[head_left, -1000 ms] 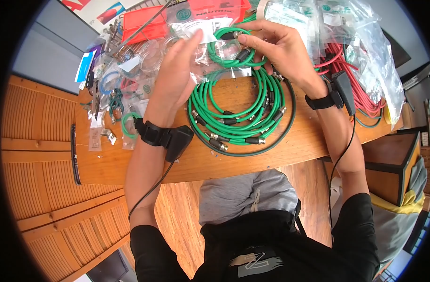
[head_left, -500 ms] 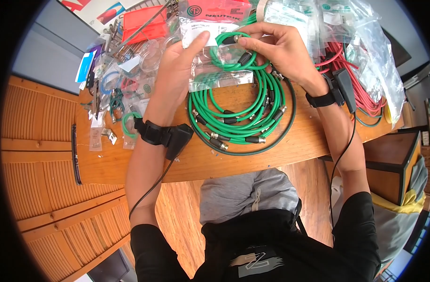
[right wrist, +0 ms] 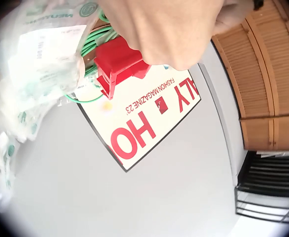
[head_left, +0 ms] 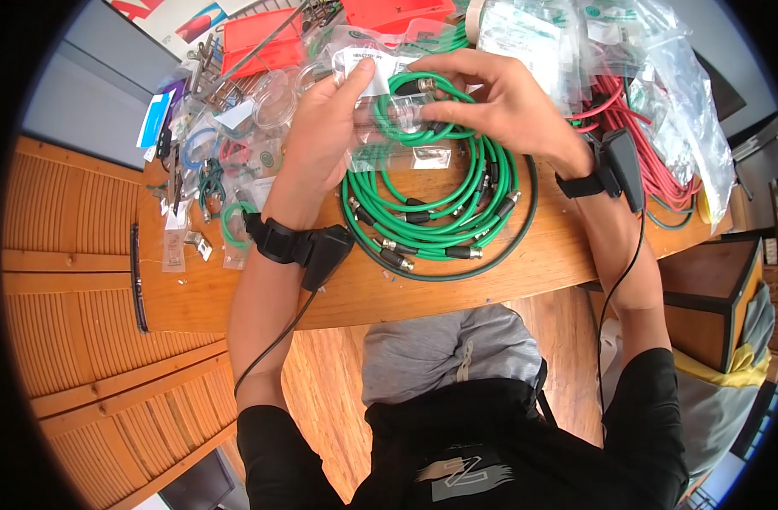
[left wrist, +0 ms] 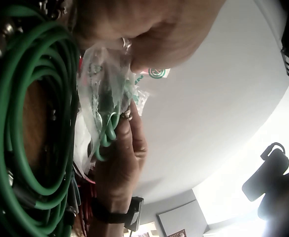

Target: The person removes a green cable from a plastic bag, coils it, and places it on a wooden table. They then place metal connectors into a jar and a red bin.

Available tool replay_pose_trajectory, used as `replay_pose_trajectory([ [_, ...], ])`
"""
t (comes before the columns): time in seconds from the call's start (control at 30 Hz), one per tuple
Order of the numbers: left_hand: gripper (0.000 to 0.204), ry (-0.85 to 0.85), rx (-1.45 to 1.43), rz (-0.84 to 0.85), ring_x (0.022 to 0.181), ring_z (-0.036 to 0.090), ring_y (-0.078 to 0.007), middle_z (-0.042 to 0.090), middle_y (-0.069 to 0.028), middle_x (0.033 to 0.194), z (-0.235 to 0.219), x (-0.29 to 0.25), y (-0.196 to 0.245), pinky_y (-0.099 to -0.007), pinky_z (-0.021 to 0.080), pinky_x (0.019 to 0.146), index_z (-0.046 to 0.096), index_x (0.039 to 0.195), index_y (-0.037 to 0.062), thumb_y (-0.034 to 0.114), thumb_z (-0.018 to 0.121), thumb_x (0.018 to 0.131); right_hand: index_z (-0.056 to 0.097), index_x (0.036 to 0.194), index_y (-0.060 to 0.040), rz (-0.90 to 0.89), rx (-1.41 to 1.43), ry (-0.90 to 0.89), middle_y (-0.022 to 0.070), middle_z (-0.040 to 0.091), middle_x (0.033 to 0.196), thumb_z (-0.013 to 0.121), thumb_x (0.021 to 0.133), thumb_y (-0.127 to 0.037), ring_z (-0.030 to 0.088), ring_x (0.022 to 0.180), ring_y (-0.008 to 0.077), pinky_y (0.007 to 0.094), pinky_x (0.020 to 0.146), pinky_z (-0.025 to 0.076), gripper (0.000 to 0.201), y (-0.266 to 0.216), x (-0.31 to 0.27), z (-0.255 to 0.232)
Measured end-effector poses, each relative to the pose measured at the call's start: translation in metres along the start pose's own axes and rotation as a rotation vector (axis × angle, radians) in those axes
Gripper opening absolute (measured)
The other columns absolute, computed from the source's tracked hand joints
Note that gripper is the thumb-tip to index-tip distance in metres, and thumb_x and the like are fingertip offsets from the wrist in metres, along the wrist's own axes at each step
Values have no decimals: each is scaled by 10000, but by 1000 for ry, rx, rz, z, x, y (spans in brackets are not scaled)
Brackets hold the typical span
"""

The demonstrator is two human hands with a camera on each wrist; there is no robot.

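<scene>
In the head view my left hand (head_left: 316,127) grips a clear plastic bag (head_left: 431,158) with a white label, thumb laid over the label. My right hand (head_left: 525,106) holds a small coil of green cable (head_left: 387,119) by its right side, thumb across the front. The small coil overlaps the bag in this view, and a black connector with a metal tip sits at its top. A larger coil of green cables (head_left: 363,191) with several metal-tipped connectors lies on the table below both hands. The left wrist view shows the right fingertips (left wrist: 126,128) at a metal connector beside the bag.
Red open boxes (head_left: 397,13) stand at the back. Packed plastic bags (head_left: 533,47) and red cables (head_left: 661,187) lie at the right. Small bags, clear round containers (head_left: 274,102) and tools crowd the left side of the wooden table (head_left: 261,302).
The bag tipped up to show its red printed top, then tilted back down. The small coil shifted slightly left and down, and my right thumb moved from the connector down onto the coil.
</scene>
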State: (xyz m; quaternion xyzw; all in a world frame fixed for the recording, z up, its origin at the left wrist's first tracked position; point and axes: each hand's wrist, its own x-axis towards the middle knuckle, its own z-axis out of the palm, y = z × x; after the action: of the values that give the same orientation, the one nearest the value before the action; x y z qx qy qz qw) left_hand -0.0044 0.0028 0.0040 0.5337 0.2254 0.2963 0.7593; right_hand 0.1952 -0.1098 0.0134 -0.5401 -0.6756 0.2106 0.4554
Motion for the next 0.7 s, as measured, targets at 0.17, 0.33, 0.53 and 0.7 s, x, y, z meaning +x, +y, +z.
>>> replay_pose_trajectory([
  [0.17, 318, 28, -20, 8, 896, 724, -176, 709, -87, 1056, 0, 1, 0, -339, 610, 732, 614, 1172, 4, 293, 572, 1046, 612, 1316, -51, -210, -276, -3, 178, 633, 1010, 906, 702, -290, 637, 868, 313, 391, 770, 529, 721, -5, -1, 4],
  [0.33, 346, 3, 3, -19, 898, 716, -173, 699, -93, 1077, -6, 4, -3, -363, 606, 783, 600, 1192, 1, 315, 553, 1053, 604, 1310, -54, -262, -357, -14, 197, 616, 1032, 899, 699, -287, 636, 896, 373, 426, 784, 531, 717, 0, 0, 3],
  [0.53, 362, -11, -97, -35, 965, 688, -174, 681, -101, 1127, -3, 3, 1, -362, 592, 835, 598, 1206, -9, 317, 535, 1062, 633, 1275, -55, -310, -353, 32, 184, 613, 962, 877, 728, -285, 637, 850, 377, 429, 753, 532, 642, 1, -3, 10],
  [0.7, 358, -39, -152, -22, 1036, 652, -170, 659, -92, 1186, -1, 1, 1, -331, 551, 908, 595, 1233, -21, 289, 525, 1068, 664, 1238, -56, -316, -367, 22, 166, 595, 918, 854, 759, -301, 631, 806, 356, 425, 715, 526, 570, -2, -5, 13],
])
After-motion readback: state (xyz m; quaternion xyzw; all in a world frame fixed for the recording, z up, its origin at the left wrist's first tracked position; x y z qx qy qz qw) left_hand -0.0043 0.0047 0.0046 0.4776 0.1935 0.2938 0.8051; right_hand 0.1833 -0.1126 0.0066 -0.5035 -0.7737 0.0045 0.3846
